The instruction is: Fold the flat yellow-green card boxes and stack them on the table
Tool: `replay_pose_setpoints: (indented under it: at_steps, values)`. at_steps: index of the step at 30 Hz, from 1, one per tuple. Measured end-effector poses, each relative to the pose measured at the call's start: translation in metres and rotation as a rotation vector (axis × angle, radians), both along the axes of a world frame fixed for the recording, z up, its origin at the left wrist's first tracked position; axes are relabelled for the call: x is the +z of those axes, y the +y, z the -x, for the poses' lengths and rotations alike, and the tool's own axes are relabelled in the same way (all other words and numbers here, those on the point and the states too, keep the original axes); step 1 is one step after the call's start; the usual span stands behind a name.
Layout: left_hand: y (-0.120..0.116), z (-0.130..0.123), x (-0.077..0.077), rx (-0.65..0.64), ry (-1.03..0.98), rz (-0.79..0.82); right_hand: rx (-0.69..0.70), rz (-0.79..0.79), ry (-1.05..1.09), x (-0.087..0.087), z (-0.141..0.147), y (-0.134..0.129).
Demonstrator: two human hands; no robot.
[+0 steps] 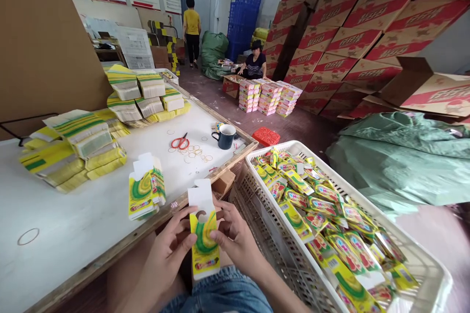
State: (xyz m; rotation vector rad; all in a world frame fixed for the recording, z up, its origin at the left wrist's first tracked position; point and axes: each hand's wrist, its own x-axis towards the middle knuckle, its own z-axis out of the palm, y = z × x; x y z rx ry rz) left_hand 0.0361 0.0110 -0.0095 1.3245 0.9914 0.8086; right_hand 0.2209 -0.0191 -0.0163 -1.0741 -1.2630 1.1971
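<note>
Left hand [168, 245] and right hand [238, 238] gripping 1 yellow-green carton [205, 254]; white top flap [201, 195] raised, green swirl on front.

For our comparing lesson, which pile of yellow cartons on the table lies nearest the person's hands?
The small pile beside the table's wooden edge; the bigger piles lie farther away.
</note>
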Motion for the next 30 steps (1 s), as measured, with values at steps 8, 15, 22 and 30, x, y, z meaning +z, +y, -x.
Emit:
replay_pose_setpoints:
  at_steps: [8, 15, 22, 30]
  values:
    - [-0.007, -0.004, 0.001, -0.161, -0.164, 0.128, 0.147, -0.048, -0.240, 0.016, -0.018, 0.005]
    - [-0.005, -0.009, -0.002, -0.189, -0.222, 0.194, -0.071, -0.095, -0.148, 0.005, -0.017, 0.007]
    - [-0.003, -0.010, -0.003, -0.135, 0.054, -0.057, 0.030, 0.064, -0.277, 0.015, -0.024, 0.006]
    - [-0.008, -0.018, -0.005, -0.182, 0.087, -0.126, -0.044, 0.064, -0.581, 0.014, -0.016, 0.007]
